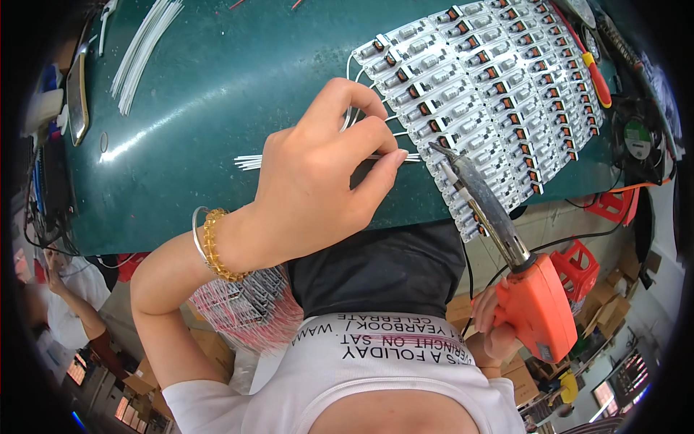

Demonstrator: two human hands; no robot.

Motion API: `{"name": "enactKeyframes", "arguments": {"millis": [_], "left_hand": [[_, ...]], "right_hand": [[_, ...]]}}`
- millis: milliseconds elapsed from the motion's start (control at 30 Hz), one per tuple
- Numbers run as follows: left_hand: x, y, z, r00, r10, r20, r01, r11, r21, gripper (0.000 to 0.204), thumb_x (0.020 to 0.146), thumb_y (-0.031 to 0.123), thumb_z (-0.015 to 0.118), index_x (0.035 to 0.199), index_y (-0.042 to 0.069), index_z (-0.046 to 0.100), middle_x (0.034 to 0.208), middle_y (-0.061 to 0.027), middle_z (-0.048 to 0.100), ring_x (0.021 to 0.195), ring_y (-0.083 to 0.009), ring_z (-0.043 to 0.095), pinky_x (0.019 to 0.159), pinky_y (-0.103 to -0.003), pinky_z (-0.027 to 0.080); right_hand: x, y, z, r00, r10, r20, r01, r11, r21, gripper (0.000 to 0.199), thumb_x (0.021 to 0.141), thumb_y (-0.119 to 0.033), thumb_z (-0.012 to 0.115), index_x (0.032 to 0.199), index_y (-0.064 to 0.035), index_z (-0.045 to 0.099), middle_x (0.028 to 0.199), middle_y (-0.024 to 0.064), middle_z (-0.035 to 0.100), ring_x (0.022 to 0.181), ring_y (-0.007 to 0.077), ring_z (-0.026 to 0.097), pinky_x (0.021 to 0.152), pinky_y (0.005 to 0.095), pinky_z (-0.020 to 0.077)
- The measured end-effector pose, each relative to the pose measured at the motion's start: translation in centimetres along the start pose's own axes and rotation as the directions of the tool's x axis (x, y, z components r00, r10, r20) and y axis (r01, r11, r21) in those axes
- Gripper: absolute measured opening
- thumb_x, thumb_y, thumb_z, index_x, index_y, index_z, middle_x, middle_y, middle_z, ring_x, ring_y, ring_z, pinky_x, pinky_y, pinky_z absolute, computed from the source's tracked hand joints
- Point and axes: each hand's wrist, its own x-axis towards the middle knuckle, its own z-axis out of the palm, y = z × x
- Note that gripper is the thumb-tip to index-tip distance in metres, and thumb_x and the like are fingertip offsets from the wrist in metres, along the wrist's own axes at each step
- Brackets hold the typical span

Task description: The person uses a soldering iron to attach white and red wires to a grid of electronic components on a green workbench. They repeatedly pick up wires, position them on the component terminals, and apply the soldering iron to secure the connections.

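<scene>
My left hand point(314, 177) is closed in a pinch around a few thin white wires point(249, 163). Their ends stick out past the fingertips, close to the left edge of a large sheet of small circuit boards point(499, 79). Several white wires run up from that edge, partly hidden behind the fingers. Wrapped round the handle of an orange soldering gun point(538, 311) is my right hand point(495, 325). The gun's dark tip lies over the lower left part of the boards; I cannot tell whether it touches them.
A loose bundle of white wires point(144, 54) lies on the green table point(202, 145) at the far left. A red and yellow screwdriver point(598, 83) rests by the boards' right side, near a black fan point(637, 137). Red stools point(576, 267) stand below, and another person point(76, 296) sits at left.
</scene>
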Motion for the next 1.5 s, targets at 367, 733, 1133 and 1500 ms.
{"name": "enactKeyframes", "arguments": {"millis": [367,733,1133,1500], "left_hand": [[-0.5,-0.1,0.7,0.999,0.009,-0.038,-0.007,0.998,0.069,0.011,0.078,-0.001,0.074,0.083,-0.001,0.064,0.101,-0.0117,0.06,0.072,-0.0183,0.068,0.062,-0.028,0.057],[-0.3,0.0,1.1,0.997,0.032,-0.07,-0.025,0.994,0.109,0.012,0.077,0.001,0.074,0.082,0.001,0.063,0.098,-0.01,0.061,0.066,-0.0179,0.067,0.057,-0.028,0.052],[-0.3,0.1,1.1,0.996,0.05,-0.073,-0.039,0.99,0.135,0.011,0.079,0.002,0.074,0.082,0.001,0.063,0.098,-0.0099,0.06,0.065,-0.017,0.065,0.056,-0.027,0.051],[0.0,0.3,-0.8,0.985,0.16,-0.064,-0.141,0.963,0.231,0.01,0.076,-0.001,0.074,0.082,0.001,0.067,0.106,-0.0136,0.062,0.088,-0.0228,0.061,0.069,-0.033,0.047]], "right_hand": [[-2.7,2.2,-2.1,0.994,0.036,-0.099,-0.081,0.868,-0.491,0.058,0.085,-0.064,0.062,0.073,-0.0074,0.056,0.082,0.0053,0.058,0.071,0.018,0.058,0.061,0.0312,0.0441],[-1.9,1.5,0.0,0.981,0.031,-0.19,-0.055,0.991,-0.121,0.053,0.09,-0.047,0.06,0.105,0.0023,0.051,0.064,-0.0003,0.05,0.054,0.0113,0.048,0.055,0.0278,0.0419],[-0.8,0.9,0.1,0.994,-0.039,-0.106,0.037,0.999,-0.022,0.089,0.084,-0.065,0.062,0.13,0.0088,0.044,0.05,-0.0058,0.044,0.041,0.0075,0.041,0.045,0.0238,0.0371],[-1.1,0.7,0.1,0.993,-0.04,-0.11,0.048,0.997,0.068,0.086,0.088,-0.061,0.061,0.134,0.0089,0.042,0.052,-0.0042,0.045,0.042,0.0085,0.043,0.047,0.0243,0.0386]]}}
